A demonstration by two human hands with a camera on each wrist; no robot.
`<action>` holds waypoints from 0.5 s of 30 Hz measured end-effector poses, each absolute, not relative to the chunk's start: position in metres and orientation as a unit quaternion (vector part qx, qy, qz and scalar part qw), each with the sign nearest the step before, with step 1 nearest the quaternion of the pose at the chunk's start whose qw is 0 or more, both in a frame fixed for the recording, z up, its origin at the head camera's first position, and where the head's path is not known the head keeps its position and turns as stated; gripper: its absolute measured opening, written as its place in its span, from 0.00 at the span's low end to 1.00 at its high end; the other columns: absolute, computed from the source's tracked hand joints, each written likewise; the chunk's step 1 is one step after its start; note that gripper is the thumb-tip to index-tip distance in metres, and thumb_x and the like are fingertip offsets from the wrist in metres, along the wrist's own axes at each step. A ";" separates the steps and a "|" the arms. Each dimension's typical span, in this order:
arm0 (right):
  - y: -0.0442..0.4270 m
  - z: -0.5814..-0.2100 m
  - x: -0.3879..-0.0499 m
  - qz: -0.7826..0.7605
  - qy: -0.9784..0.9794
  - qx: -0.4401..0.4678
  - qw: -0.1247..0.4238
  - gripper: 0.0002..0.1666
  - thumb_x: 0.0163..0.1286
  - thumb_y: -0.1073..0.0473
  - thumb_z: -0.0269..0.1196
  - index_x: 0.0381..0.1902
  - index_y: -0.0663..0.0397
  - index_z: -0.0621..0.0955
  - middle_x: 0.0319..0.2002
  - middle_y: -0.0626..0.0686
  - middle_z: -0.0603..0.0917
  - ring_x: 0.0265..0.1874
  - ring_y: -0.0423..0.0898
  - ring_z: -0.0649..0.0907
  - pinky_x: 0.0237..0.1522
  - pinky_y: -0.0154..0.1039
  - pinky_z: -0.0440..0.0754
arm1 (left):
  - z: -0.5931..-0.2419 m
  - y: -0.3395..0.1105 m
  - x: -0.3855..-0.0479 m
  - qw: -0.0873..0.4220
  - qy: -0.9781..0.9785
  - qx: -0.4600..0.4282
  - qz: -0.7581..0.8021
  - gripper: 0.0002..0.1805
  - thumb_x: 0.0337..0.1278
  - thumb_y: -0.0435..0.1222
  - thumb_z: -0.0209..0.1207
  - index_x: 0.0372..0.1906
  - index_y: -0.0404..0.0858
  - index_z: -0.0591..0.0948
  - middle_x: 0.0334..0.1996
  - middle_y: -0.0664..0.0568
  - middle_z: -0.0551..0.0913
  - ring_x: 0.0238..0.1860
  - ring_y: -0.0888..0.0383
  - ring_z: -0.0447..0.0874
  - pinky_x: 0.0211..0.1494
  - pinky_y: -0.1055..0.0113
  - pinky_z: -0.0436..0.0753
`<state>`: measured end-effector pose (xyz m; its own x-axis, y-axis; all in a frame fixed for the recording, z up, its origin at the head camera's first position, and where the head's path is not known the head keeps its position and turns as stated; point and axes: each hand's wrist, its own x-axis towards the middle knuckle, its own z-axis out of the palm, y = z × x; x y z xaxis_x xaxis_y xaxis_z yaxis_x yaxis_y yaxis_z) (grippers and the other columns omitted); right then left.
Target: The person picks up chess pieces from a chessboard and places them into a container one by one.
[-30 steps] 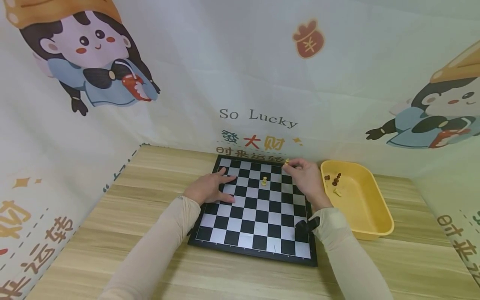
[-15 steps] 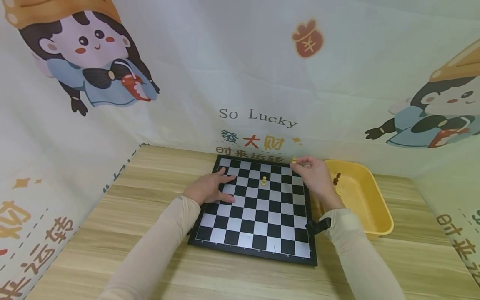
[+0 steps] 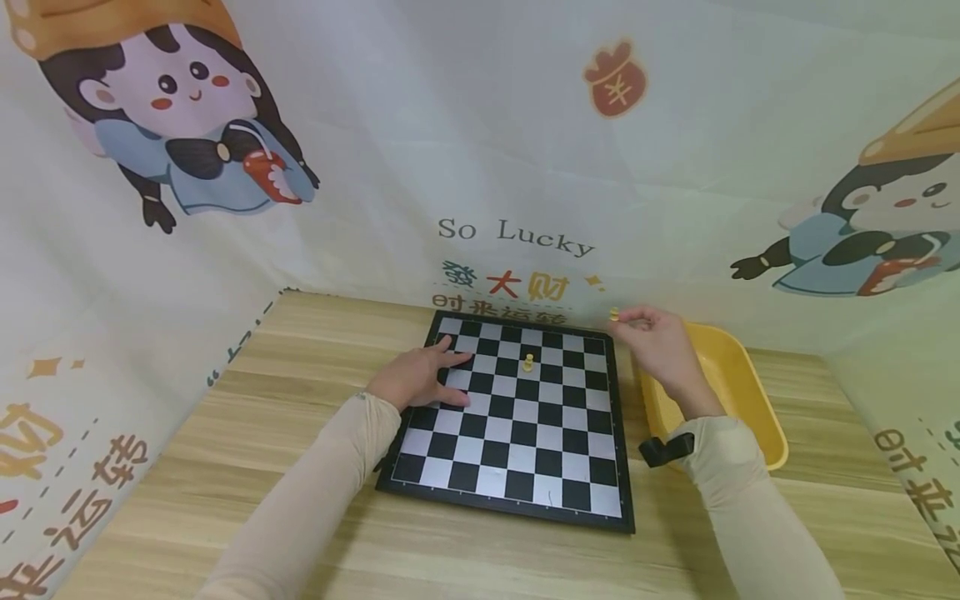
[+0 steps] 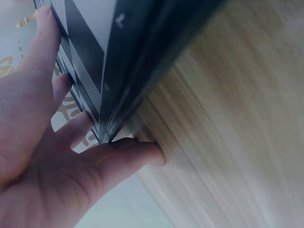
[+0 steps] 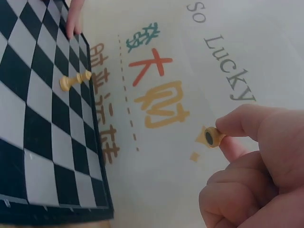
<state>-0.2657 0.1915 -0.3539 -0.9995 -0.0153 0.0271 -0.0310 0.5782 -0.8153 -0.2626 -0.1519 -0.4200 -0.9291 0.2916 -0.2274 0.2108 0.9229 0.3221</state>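
Note:
A black-and-white chessboard point(image 3: 510, 433) lies on the wooden table. My left hand point(image 3: 414, 377) rests at its left edge with the fingers spread over the squares; in the left wrist view one finger point(image 4: 128, 164) lies along the table beside the frame. A yellow chess piece point(image 3: 528, 362) stands upright on a square toward the far side. Beyond the board's far right corner, my right hand point(image 3: 660, 346) pinches a second yellow chess piece point(image 5: 213, 137) between thumb and index finger, raised off the board. The right wrist view shows this piece's dark round base; its kind cannot be told.
A yellow plastic tub point(image 3: 738, 383) stands right of the board, partly covered by my right hand and forearm, and its contents are hidden. Directly behind the board hangs a printed white cloth point(image 3: 375, 208). Bare wood point(image 3: 300, 358) extends to the board's left.
My right hand has moved right with the pinched chess piece, from the board's far edge past its corner toward the tub. The left hand and the standing piece have not moved.

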 end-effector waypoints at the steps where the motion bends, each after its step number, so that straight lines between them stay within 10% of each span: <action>1: 0.194 -0.353 -0.266 0.454 -0.891 0.015 0.006 0.23 0.71 0.49 0.63 0.52 0.63 0.81 0.42 0.60 0.87 0.27 0.43 0.73 0.22 0.33 0.68 | -0.420 -0.152 -0.262 0.136 0.971 0.130 0.148 0.47 0.53 0.62 0.68 0.78 0.59 0.65 0.83 0.47 0.50 0.80 0.39 0.59 0.79 0.47 0.67; 6: 0.207 -0.346 -0.267 0.428 -0.903 0.022 -0.008 0.22 0.70 0.52 0.62 0.53 0.63 0.81 0.25 0.47 0.78 0.19 0.41 0.69 0.19 0.33 0.66 | -0.420 -0.153 -0.262 0.134 0.971 0.132 0.149 0.47 0.53 0.62 0.68 0.78 0.59 0.65 0.83 0.47 0.50 0.80 0.38 0.59 0.79 0.47 0.67; 15: 0.234 -0.340 -0.266 0.430 -0.900 0.031 -0.068 0.22 0.72 0.50 0.63 0.53 0.62 0.78 0.23 0.38 0.74 0.17 0.36 0.70 0.21 0.32 0.72 | -0.419 -0.153 -0.262 0.135 0.971 0.133 0.146 0.47 0.53 0.62 0.68 0.78 0.59 0.65 0.83 0.47 0.50 0.79 0.38 0.59 0.79 0.46 0.67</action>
